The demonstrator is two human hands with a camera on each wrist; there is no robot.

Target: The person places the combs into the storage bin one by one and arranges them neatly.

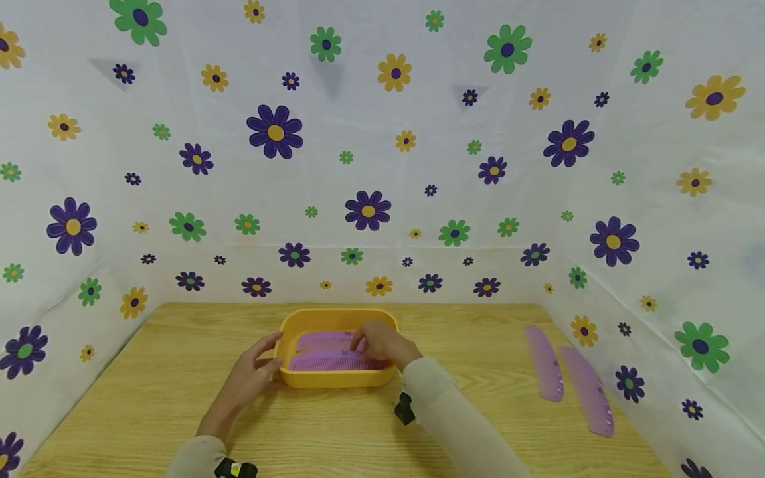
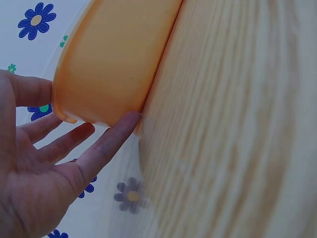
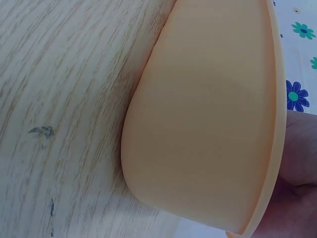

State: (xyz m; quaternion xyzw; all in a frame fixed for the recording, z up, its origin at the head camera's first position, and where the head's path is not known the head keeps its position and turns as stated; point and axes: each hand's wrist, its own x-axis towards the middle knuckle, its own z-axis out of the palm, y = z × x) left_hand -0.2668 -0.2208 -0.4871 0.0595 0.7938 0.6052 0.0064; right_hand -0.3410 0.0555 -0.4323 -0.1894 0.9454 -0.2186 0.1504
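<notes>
A yellow plastic tub stands on the table with two purple combs lying in it side by side. At the tub's left end, my left hand touches the rim and outer wall. The left wrist view shows its fingers spread and mostly straight against the yellow wall. My right hand reaches over the right rim, its bent fingers down at the combs. Whether they pinch one is hidden; in the right wrist view the tub wall covers the fingertips.
Two more purple combs lie apart at the table's right side, a nearer one and a farther one. A white flower-print sheet encloses the back and sides of the wood-grain table.
</notes>
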